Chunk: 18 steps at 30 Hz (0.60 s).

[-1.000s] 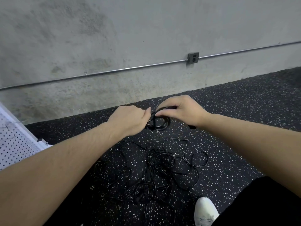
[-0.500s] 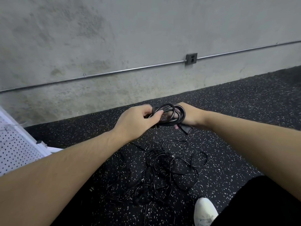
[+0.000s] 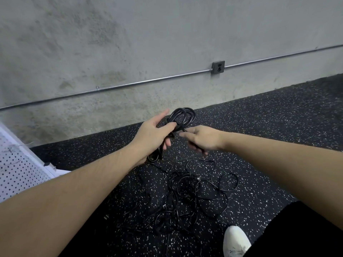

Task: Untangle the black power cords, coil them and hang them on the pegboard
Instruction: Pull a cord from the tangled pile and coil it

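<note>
Fingers of the left hand [image 3: 152,135] curl around a coiled black power cord [image 3: 182,117] at frame centre; its loop stands above the fist, long axis tilting toward the upper right. The right hand [image 3: 201,139], fingers loosely spread, hovers just beside it. A tangled cord pile [image 3: 187,197] lies below on speckled floor [image 3: 269,127]; white pegboard [image 3: 16,167] fills the left edge.
</note>
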Motion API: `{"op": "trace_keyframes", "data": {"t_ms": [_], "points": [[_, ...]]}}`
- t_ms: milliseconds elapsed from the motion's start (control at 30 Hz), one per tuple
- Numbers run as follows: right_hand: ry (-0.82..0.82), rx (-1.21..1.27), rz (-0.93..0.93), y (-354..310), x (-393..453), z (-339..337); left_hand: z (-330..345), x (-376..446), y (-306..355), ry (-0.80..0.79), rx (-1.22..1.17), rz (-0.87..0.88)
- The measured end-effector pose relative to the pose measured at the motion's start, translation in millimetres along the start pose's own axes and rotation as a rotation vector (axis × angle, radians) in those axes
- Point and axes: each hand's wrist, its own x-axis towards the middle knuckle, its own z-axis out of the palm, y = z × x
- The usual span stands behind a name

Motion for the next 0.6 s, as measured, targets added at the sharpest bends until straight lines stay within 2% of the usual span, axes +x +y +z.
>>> {"op": "trace_keyframes", "data": {"t_ms": [133,233,333,433,533,600], "points": [[-0.098,-0.148,-0.001,-7.9,-0.5,9.8,1.4,4.3,-4.5,0.122,0.009,-0.030],[-0.051,-0.296,-0.126,-14.6,-5.1,13.2,-2.2,6.6,-7.9,0.190,0.080,-0.020],[0.069,-0.143,-0.195,-13.6,-5.2,8.3,-10.1,8.4,-11.1,0.218,0.121,-0.023],[0.046,0.009,-0.233,-12.0,-8.6,4.7,-16.6,10.8,-14.3,0.252,0.169,-0.043],[0.066,0.023,-0.272,-15.6,-11.9,3.7,-22.2,12.0,-19.2,0.262,0.199,-0.093],[0.167,0.033,-0.327,-21.4,-11.1,1.6,-24.3,11.9,-22.3,0.246,0.207,-0.096]]}}
